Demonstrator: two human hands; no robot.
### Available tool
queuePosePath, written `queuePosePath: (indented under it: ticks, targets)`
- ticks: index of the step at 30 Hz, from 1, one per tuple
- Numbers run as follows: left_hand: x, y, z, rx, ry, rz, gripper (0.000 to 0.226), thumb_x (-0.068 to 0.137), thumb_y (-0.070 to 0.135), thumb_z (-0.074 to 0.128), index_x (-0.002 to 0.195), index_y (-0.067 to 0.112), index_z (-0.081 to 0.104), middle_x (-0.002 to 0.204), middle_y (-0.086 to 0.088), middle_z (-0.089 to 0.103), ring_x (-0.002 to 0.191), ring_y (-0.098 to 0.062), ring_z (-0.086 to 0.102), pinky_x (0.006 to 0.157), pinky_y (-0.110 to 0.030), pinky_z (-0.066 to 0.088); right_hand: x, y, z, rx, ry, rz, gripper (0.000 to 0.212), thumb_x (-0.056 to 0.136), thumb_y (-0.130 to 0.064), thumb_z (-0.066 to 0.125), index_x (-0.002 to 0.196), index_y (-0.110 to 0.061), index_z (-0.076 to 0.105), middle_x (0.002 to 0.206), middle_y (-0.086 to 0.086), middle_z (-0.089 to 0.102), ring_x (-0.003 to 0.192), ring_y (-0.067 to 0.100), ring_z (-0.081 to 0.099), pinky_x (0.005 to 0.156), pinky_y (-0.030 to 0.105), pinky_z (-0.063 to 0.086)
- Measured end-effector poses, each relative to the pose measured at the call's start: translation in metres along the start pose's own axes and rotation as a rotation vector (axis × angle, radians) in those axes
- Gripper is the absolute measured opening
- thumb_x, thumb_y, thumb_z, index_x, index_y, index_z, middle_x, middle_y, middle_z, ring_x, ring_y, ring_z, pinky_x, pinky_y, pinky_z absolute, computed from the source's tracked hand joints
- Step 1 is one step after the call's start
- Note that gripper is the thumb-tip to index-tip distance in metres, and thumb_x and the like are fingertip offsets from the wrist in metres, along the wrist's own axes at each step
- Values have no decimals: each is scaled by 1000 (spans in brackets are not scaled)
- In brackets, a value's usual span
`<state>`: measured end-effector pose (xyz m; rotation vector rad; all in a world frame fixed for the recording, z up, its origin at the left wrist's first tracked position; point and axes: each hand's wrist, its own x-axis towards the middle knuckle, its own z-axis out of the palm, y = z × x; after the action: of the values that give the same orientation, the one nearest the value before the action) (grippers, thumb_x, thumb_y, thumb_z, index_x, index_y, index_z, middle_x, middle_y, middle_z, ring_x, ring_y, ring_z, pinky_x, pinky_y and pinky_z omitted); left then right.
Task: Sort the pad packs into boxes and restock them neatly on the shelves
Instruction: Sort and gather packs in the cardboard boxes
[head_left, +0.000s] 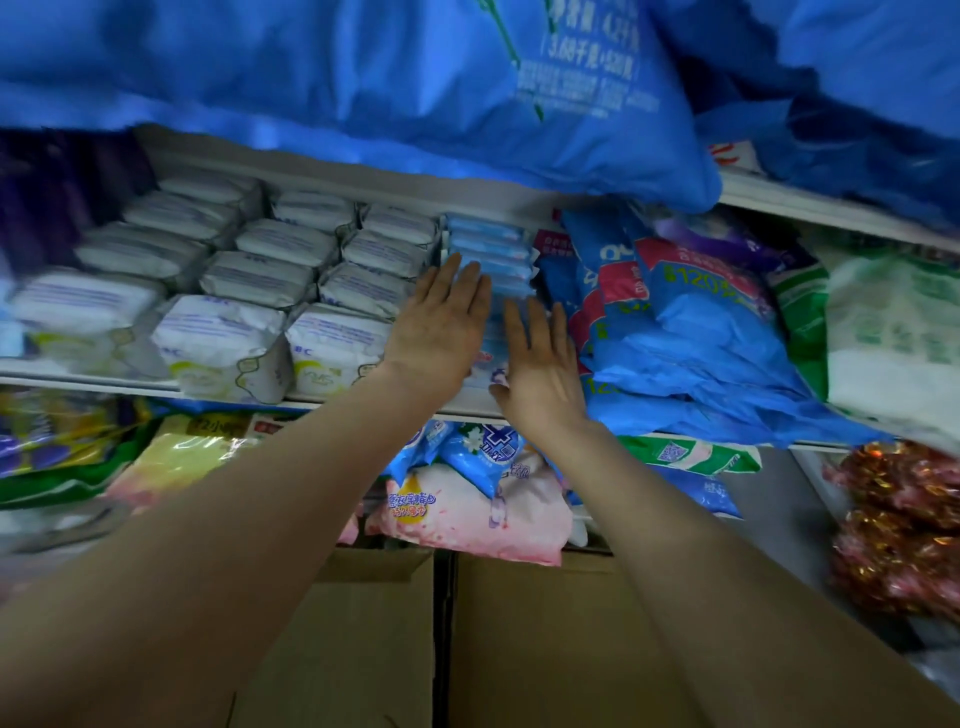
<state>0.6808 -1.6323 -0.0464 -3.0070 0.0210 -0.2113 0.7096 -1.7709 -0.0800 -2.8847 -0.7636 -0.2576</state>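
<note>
Cardboard boxes (519, 639) sit below; left hand (441, 327) and right hand (543, 364), fingers straight, flank the blue pad packs (491, 249), a row running front-to-back on the shelf (467, 402).

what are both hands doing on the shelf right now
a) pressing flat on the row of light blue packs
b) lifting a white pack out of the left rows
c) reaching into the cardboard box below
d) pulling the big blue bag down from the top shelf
a: the left hand and right hand lie with straight fingers on the row of light blue pad packs, just right of the white pad packs.
</note>
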Motion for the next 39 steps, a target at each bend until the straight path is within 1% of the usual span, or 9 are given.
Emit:
queuePosePath:
  ticks: [2,5,8,11,15,20,23,27,39]
  targets:
    - [-16,-9,-2,-55,105,31,88,92,31,61,153,1,5,162,-17,2,149,-35,-2,121,-44,-1,-9,-11,-5,35,44,-9,85,81,-7,64,155,-6,20,161,21,15,148,47,7,119,54,15]
    - [-46,-30,5,-141,342,49,94,69,32,84,143,-5,39,149,-25,37,142,-42,29,117,-52,22,-19,-37,-7,123,168,-34,74,78,-4,54,149,-3,35,155,24,30,145,48,19,117,58,23]
    - [-78,-62,13,-146,418,24,89,71,39,82,139,-5,45,145,-25,44,139,-42,35,116,-52,25,-23,-74,-5,155,245,-89,61,86,-12,38,147,-3,40,152,23,37,143,48,25,114,57,29]
    - [-108,-99,17,-89,320,-45,105,69,48,81,148,-2,32,153,-24,31,145,-40,23,118,-48,11,-25,-115,-1,149,212,-171,62,91,-23,24,147,-3,39,152,24,35,145,46,23,116,56,24]
    - [-132,-148,16,-39,33,-118,118,77,62,67,154,6,-3,161,-20,-3,149,-33,-6,119,-41,-6,-21,-160,12,72,170,-202,61,93,-11,47,151,-4,31,157,25,25,148,42,15,119,56,17]
    - [-121,-177,12,43,-180,-26,126,75,65,67,151,6,-14,160,-20,-5,149,-35,-6,120,-42,0,-9,-195,23,4,68,-58,60,100,-24,40,154,-6,23,160,24,18,150,39,8,122,54,5]
    - [-106,-180,16,61,-188,67,125,74,58,73,152,3,-8,160,-19,2,149,-33,-1,120,-41,2,-2,-197,31,8,125,50,59,98,-36,24,140,-2,47,146,26,43,140,41,35,118,54,24]
    - [-87,-180,26,12,-145,96,121,68,48,82,150,0,7,156,-22,13,147,-35,8,120,-42,12,4,-191,40,15,192,61,55,96,-43,31,123,-4,59,135,27,54,132,40,46,113,52,32]
    - [-59,-163,41,-100,-99,37,125,67,40,85,151,0,2,156,-21,16,147,-33,14,121,-39,12,25,-159,51,49,264,-22,51,89,-41,39,121,-6,56,144,20,46,135,37,40,115,49,20]
